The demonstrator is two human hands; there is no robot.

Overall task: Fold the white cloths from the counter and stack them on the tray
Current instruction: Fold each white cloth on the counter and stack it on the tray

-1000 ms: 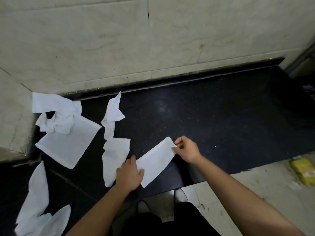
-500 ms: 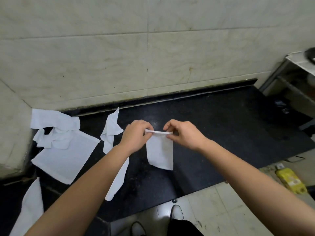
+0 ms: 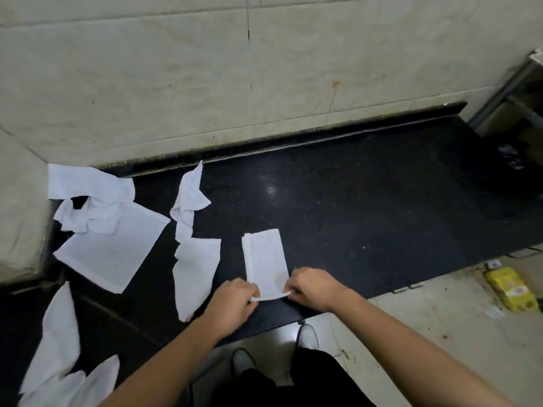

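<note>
on the black counter [image 3: 367, 201], both hands' grip pinches the folded cloth's [image 3: 264, 257] near edge.

Both hands, left hand [image 3: 235, 301] and right hand [image 3: 314, 287], pinch the near edge of a folded white cloth [image 3: 265, 258] lying on the black desk [image 3: 367, 207], loose cloths [image 3: 111, 245] spread to its left.

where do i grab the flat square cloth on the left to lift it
Pinch the flat square cloth at its near corner and right corner, coming from the front of the counter. It lies flat, those corners free; a crumpled cloth covers its far edge.
</note>
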